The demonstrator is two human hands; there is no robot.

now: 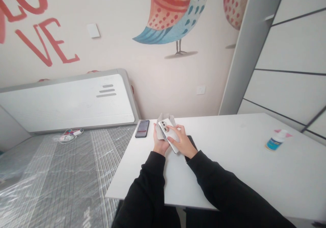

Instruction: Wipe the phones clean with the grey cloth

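A white smartphone (168,123) is tilted over the table, its back and round camera lenses facing up. My right hand (183,142) grips it from the right side, fingers across the back. My left hand (160,145) is cupped beneath, closed around a light grey cloth (159,133) that bunches up behind the phone. How much of the phone rests on the left palm is hidden. Under my right wrist lies a flat black object (190,139), mostly covered. Left of my hands, a dark phone (143,128) lies on the table with its screen lit.
The white table (229,146) carries a white bottle with a blue label (275,141) on the right, a pink piece (287,135) behind it. At left stands a plastic-wrapped mattress (76,173) with a white headboard (66,102) and a cable bundle (68,136). A wall and cabinet (292,51) border the back.
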